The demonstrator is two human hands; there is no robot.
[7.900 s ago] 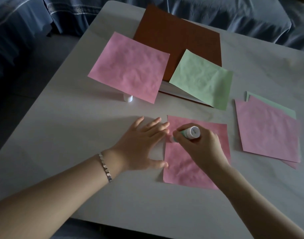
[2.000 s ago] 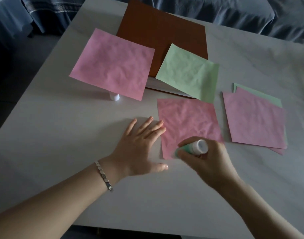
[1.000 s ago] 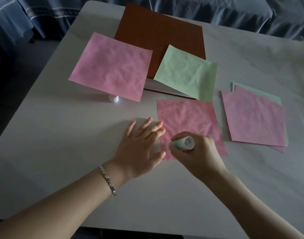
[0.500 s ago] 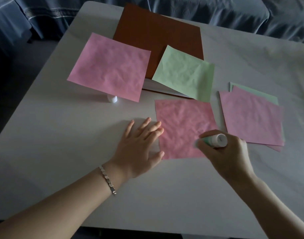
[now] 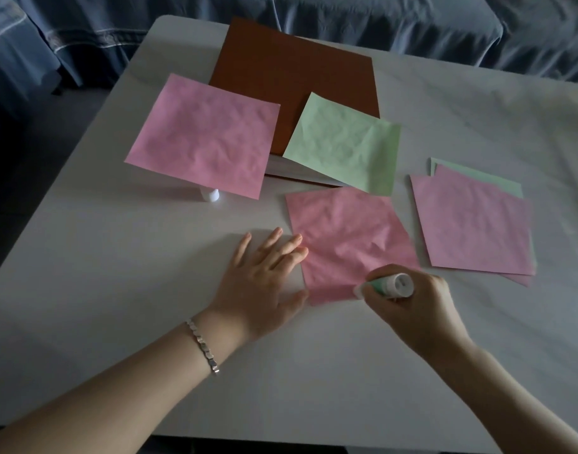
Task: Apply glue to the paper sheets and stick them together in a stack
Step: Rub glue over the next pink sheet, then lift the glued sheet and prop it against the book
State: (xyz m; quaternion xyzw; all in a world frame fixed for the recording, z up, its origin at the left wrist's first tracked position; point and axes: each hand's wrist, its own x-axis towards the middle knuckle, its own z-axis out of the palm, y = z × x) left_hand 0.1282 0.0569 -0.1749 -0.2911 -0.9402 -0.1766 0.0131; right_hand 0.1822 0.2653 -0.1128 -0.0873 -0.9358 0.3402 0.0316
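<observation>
A pink paper sheet [image 5: 346, 237] lies flat on the white table [image 5: 150, 273] in front of me. My left hand [image 5: 264, 276] lies flat with straight fingers, its fingertips and thumb on the sheet's left edge. My right hand [image 5: 418, 306] grips a green and white glue stick [image 5: 390, 286], tip down on the sheet's near edge. To the right lies a stack of sheets [image 5: 474, 224], pink on top with green showing behind. Further back are a larger pink sheet [image 5: 205, 136] and a green sheet [image 5: 343, 142].
A brown folder [image 5: 290, 70] lies at the back under the loose pink and green sheets. A small white cap [image 5: 210, 194] stands under the raised pink sheet's near edge. Blue fabric [image 5: 379, 21] runs behind the table. The table's left edge drops to a dark floor.
My right hand has slid the glue stick left along the sheet's near edge, from its right corner toward the middle. The left hand has stayed on the sheet's left edge.
</observation>
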